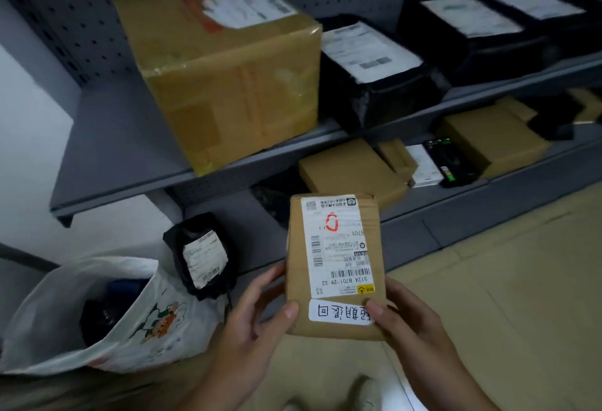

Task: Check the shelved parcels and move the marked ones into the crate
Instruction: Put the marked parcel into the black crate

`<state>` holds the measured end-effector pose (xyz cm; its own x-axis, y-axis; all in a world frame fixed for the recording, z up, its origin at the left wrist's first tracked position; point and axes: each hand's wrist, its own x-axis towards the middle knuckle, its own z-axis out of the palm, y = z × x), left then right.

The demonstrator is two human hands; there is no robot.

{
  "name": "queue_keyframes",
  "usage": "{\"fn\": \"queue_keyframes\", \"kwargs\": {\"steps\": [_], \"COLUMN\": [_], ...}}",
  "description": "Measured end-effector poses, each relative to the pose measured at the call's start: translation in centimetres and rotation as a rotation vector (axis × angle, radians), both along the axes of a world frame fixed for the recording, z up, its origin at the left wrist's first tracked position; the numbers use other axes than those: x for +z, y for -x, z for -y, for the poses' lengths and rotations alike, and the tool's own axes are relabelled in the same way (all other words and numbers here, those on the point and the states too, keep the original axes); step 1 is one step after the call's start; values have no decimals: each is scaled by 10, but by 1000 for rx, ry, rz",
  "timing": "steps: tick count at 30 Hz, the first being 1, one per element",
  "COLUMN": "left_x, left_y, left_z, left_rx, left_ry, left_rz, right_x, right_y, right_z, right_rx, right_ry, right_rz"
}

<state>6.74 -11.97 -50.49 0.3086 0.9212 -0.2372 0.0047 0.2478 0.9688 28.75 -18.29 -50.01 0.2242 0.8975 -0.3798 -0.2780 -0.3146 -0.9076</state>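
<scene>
In front of the grey shelving (pixel 123 156), low centre: left hand (pixel 257 322) grips the small cardboard parcel (pixel 335 267) at its lower left edge, thumb on top. Right hand (pixel 407 316) grips the lower right corner, thumb on the handwritten white sticker (pixel 338 313). Parcel held mid-air, label up.
</scene>
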Motion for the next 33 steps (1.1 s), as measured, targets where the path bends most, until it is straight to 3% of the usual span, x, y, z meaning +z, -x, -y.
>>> {"fn": "queue_keyframes", "kwargs": {"steps": [11,19,33], "left_x": [55,65,81], "left_y": [-100,-193,-362], "left_z": [12,2,27], "left_rx": [-385,-696,-791], "left_ry": [-150,-944,-1161], "left_rz": [-33,-615,-694], "right_x": [55,73,87], "right_y": [-65,-139,-276], "right_z": [93,158,222], "right_rx": [-386,-616,-842], "right_ry": [-47,-55,-79], "right_rz": [73,118,82]}}
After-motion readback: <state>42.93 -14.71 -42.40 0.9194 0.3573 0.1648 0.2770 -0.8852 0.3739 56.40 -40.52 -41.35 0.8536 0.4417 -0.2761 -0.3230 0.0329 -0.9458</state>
